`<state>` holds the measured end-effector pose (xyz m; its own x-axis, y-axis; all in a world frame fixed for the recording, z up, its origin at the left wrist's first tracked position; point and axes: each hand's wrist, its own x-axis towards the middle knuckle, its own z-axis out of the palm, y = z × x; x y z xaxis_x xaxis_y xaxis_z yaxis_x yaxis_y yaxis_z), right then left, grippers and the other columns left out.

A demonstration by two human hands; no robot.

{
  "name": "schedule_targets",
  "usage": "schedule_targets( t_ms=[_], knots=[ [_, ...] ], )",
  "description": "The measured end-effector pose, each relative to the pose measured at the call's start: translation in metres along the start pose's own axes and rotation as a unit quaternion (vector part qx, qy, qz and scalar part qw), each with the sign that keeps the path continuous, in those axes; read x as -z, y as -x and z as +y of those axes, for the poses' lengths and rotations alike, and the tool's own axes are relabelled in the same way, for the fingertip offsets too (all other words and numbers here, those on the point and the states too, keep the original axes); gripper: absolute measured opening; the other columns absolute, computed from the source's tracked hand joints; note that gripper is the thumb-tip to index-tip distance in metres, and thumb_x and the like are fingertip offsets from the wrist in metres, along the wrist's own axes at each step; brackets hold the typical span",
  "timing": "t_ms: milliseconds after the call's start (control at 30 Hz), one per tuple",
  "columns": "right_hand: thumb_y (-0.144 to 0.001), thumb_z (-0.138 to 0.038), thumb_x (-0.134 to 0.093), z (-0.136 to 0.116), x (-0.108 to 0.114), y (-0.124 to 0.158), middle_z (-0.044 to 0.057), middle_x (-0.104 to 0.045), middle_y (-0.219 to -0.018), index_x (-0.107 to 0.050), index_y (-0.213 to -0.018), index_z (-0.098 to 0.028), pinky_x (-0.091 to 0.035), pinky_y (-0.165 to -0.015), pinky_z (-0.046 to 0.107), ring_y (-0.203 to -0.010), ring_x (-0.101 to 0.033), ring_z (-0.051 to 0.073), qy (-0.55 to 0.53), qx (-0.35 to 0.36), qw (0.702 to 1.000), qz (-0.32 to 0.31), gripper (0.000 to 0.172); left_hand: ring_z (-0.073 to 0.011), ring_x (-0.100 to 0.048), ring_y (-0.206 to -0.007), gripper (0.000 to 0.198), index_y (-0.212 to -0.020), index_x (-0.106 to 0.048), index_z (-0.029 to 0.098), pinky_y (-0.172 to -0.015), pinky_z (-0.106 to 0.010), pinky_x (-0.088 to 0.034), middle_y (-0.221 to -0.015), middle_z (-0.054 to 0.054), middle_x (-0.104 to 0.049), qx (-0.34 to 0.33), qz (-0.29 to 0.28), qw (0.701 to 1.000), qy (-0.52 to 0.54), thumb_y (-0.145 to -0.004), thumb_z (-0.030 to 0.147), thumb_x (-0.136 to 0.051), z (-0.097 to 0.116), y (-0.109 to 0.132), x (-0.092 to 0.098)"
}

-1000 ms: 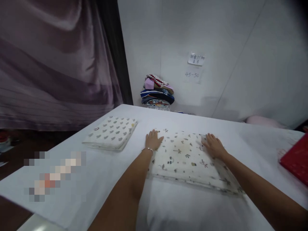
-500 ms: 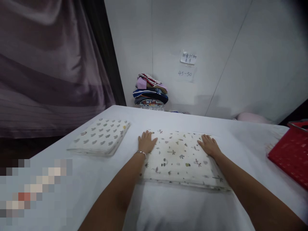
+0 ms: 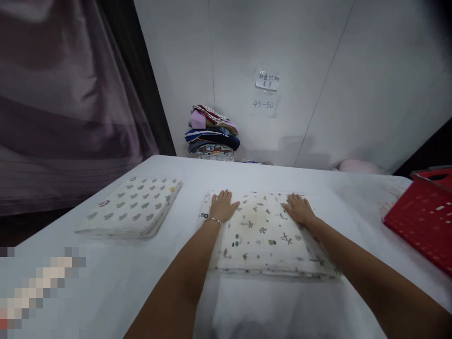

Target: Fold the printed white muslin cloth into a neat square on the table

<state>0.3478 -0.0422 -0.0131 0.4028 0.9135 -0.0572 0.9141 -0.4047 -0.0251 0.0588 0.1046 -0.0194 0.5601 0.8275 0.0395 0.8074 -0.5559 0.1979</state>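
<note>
Left hand (image 3: 223, 207) and right hand (image 3: 299, 209), well apart, are lying palms-down on the folded palm-tree-print cloth (image 3: 263, 233), likely steadying its layers!

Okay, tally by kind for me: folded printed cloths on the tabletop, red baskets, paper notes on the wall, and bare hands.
Folded printed cloths: 2, middle cloth and left cloth
Red basket: 1
Paper notes: 2, upper note and lower note
Bare hands: 2, left hand and right hand
Total: 7
</note>
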Motion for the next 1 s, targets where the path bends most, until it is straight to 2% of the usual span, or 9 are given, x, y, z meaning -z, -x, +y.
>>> schedule_targets(
  t_ms=[100,200,367,500,600,667,767,867,1000],
  knots=[
    [-0.089,-0.063,-0.011,-0.035,0.004,0.0,0.01,-0.013,-0.155,-0.02,-0.148,-0.012,-0.006,-0.114,0.044,-0.142,-0.006,0.024,-0.034,0.079,0.996,0.012,0.078,-0.0248,-0.014,-0.141,0.07,-0.143,-0.029,0.018,-0.114,-0.049,-0.009,-0.152,-0.007,-0.024,0.0,0.004,1.0,0.001,-0.088,0.06,-0.021,0.0,0.001,0.001],
    [-0.088,-0.066,-0.008,-0.06,-0.002,0.0,0.007,-0.011,-0.155,-0.019,-0.148,-0.015,-0.005,-0.114,0.044,-0.143,-0.005,0.022,-0.056,0.139,0.989,-0.019,0.08,-0.0253,-0.013,-0.142,0.069,-0.143,-0.029,0.02,-0.114,-0.049,-0.008,-0.152,-0.007,-0.024,0.002,0.007,1.0,0.001,-0.088,0.06,-0.021,0.0,0.002,0.001],
    [-0.087,-0.068,-0.008,-0.065,-0.01,-0.003,0.006,-0.009,-0.156,-0.018,-0.149,-0.014,-0.005,-0.114,0.044,-0.143,-0.004,0.022,-0.061,0.137,0.988,-0.032,0.082,-0.0243,-0.011,-0.142,0.07,-0.144,-0.028,0.02,-0.115,-0.048,-0.007,-0.153,-0.007,-0.022,0.004,-0.001,1.0,0.002,-0.088,0.061,-0.019,-0.001,0.001,-0.001],
    [-0.088,-0.065,-0.01,-0.065,-0.001,-0.002,0.007,-0.01,-0.156,-0.019,-0.148,-0.015,-0.007,-0.114,0.045,-0.143,-0.004,0.023,-0.067,0.137,0.987,-0.047,0.079,-0.0226,-0.009,-0.142,0.069,-0.144,-0.026,0.02,-0.115,-0.048,-0.007,-0.154,-0.006,-0.018,0.011,-0.04,0.999,0.016,-0.088,0.06,-0.022,0.001,-0.003,0.009],
    [-0.088,-0.065,-0.013,-0.053,0.007,0.012,0.01,-0.012,-0.155,-0.021,-0.148,-0.013,-0.008,-0.113,0.045,-0.142,-0.007,0.025,-0.065,0.136,0.987,-0.048,0.079,-0.0237,-0.01,-0.142,0.069,-0.143,-0.026,0.021,-0.114,-0.049,-0.012,-0.154,-0.007,-0.016,0.037,-0.057,0.997,0.028,-0.087,0.06,-0.026,-0.004,0.006,0.022],
    [-0.088,-0.065,-0.015,-0.033,0.006,0.031,0.011,-0.014,-0.155,-0.023,-0.147,-0.013,-0.007,-0.114,0.046,-0.142,-0.008,0.026,-0.046,0.119,0.992,-0.018,0.079,-0.0254,-0.014,-0.142,0.065,-0.14,-0.032,0.019,-0.112,-0.048,-0.018,-0.154,-0.01,-0.019,0.071,-0.022,0.997,0.01,-0.087,0.056,-0.031,-0.014,0.024,0.03],
    [-0.089,-0.062,-0.018,0.006,-0.004,0.065,0.011,-0.02,-0.153,-0.028,-0.145,-0.014,-0.007,-0.113,0.048,-0.142,-0.011,0.027,-0.016,0.08,0.996,0.022,0.075,-0.0293,-0.033,-0.133,0.056,-0.13,-0.044,0.013,-0.104,-0.045,-0.032,-0.143,-0.017,-0.038,0.127,0.028,0.991,-0.02,-0.086,0.048,-0.037,-0.033,0.06,0.038],
    [-0.09,-0.056,-0.021,0.031,-0.013,0.089,0.011,-0.024,-0.152,-0.032,-0.143,-0.015,-0.014,-0.111,0.05,-0.141,-0.015,0.028,-0.004,0.051,0.998,0.024,0.069,-0.0311,-0.05,-0.117,0.049,-0.116,-0.052,0.011,-0.094,-0.042,-0.041,-0.123,-0.02,-0.055,0.173,0.04,0.984,-0.013,-0.085,0.046,-0.038,-0.041,0.091,0.043],
    [-0.091,-0.051,-0.024,0.021,-0.006,0.095,0.013,-0.025,-0.152,-0.035,-0.141,-0.011,-0.015,-0.111,0.051,-0.14,-0.017,0.029,0.016,0.033,0.999,0.015,0.065,-0.0304,-0.056,-0.11,0.048,-0.117,-0.051,0.013,-0.088,-0.039,-0.044,-0.122,-0.019,-0.057,0.244,0.006,0.964,0.105,-0.08,0.043,-0.048,-0.034,0.104,0.047]
  ],
)
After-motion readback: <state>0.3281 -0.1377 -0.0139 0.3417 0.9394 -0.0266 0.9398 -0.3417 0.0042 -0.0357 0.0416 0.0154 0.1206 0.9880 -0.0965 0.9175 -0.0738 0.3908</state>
